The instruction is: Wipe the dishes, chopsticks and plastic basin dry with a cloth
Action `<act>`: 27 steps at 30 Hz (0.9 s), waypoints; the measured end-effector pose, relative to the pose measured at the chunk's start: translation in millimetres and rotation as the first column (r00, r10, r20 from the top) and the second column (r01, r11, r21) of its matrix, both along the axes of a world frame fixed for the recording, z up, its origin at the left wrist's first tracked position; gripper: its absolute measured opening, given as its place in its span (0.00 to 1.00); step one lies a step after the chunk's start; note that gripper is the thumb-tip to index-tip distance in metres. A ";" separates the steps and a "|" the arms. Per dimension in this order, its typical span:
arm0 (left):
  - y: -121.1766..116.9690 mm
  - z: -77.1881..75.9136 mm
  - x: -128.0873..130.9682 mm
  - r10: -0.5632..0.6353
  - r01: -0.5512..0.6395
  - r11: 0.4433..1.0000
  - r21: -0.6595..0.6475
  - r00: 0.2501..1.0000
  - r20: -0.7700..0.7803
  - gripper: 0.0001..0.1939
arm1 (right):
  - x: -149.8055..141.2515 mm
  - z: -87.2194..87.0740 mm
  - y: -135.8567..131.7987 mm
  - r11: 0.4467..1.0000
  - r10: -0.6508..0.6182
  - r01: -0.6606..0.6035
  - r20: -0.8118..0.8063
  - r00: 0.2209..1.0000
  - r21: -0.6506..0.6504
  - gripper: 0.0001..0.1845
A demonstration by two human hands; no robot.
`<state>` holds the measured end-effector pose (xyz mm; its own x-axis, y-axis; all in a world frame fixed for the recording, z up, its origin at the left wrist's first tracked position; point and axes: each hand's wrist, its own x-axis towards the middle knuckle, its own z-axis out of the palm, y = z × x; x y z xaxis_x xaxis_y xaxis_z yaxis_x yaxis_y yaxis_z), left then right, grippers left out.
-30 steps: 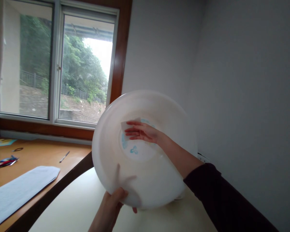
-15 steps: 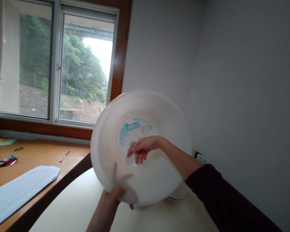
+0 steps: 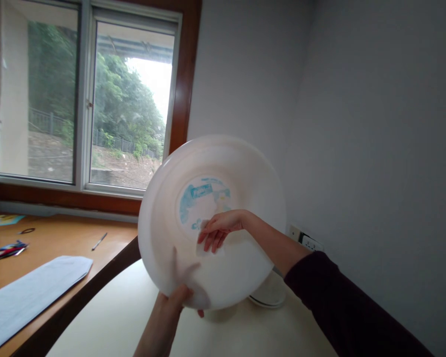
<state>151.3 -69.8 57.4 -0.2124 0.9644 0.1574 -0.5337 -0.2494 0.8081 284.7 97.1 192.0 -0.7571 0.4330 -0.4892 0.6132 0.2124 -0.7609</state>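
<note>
A large white plastic basin (image 3: 241, 277) is held up on its side, its inside facing me. Blue printing with a small label covers part of its round bottom. My left hand (image 3: 176, 300) grips the lower rim, thumb on the inside; the spread fingers behind show as shadows through the translucent wall. Inside the basin, my right hand (image 3: 219, 230) is bent down at the wrist, fingers curled over a thin white tissue (image 3: 201, 249) against the surface just below the print. Most of the tissue is hidden by the fingers.
Below the basin is a pale round-edged table (image 3: 115, 307), with white dishes (image 3: 269, 292) on it at the right. A wooden desk (image 3: 59, 235) on the left bears folded pale cloth or paper (image 3: 40, 290), a pen (image 3: 99, 241) and small tools. A wall socket (image 3: 312, 243) sits behind.
The basin has shifted slightly left and tilted, uncovering more of the dishes and the socket. My right hand stays at nearly the same spot in view, its fingers slightly closer together.
</note>
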 end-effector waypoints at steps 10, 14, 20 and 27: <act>-3.4 3.2 1.0 -0.053 0.053 0.999 0.005 0.999 0.000 0.42 | -0.8 9.8 0.1 0.989 -0.104 0.054 -0.398 0.911 -0.135 0.17; -3.6 2.3 0.6 -0.090 0.089 0.996 -0.007 0.996 -0.024 0.36 | -2.7 13.7 -3.7 0.980 -0.193 0.146 -0.478 0.857 -0.134 0.15; -2.2 -2.1 -2.5 -0.106 0.104 0.994 -0.021 0.981 -0.159 0.19 | -5.7 21.7 -4.5 0.948 -0.308 0.279 -0.658 0.687 -0.153 0.16; -3.7 -1.1 -3.4 -0.120 0.117 0.993 -0.026 0.973 -0.197 0.14 | 0.3 26.5 0.4 0.899 -0.403 0.386 -0.735 0.545 -0.207 0.15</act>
